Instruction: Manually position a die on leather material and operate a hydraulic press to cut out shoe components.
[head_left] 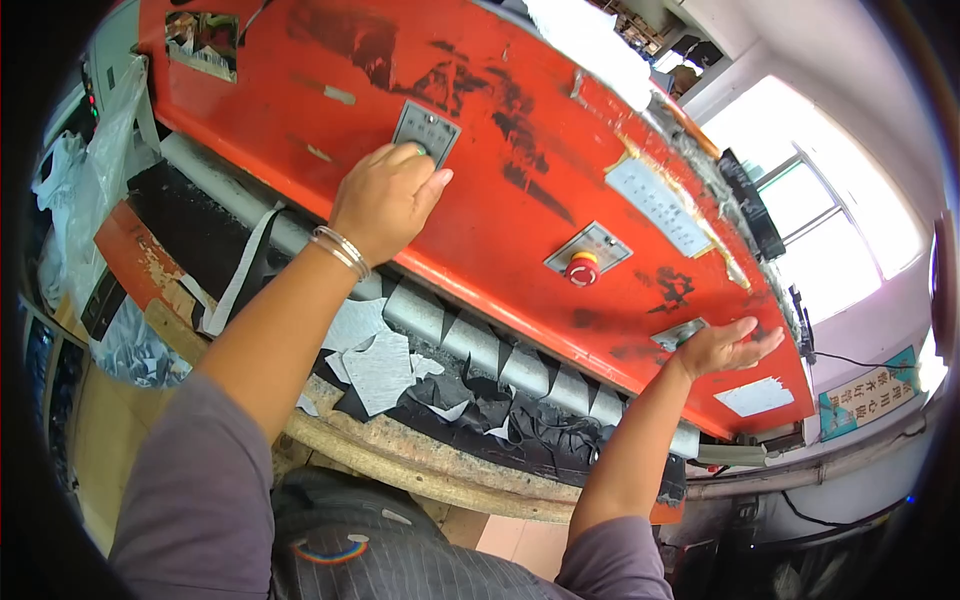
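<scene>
My left hand point(392, 200), with bangles at the wrist, is closed with curled fingers against a grey control plate point(428, 128) on the red machine front point(480, 200). A bit of green shows under the knuckles; whatever the fingers cover is hidden. At the right end of the same front, my right hand point(725, 348) rests its heel by another small control plate point(668, 337), fingers stretched out. Between the hands sits a red emergency stop button point(581, 268) with a yellow collar. Below lie grey fabric scraps point(383, 372) and dark offcuts point(500, 408) on the machine's bed.
A metal roller point(470, 340) runs under the red front. The worn wooden edge point(420, 462) of the bed passes close to my body. At left hang clear plastic bags point(105, 180) beside an orange board point(140, 255). A pale label point(660, 205) and a bright window point(810, 205) are at right.
</scene>
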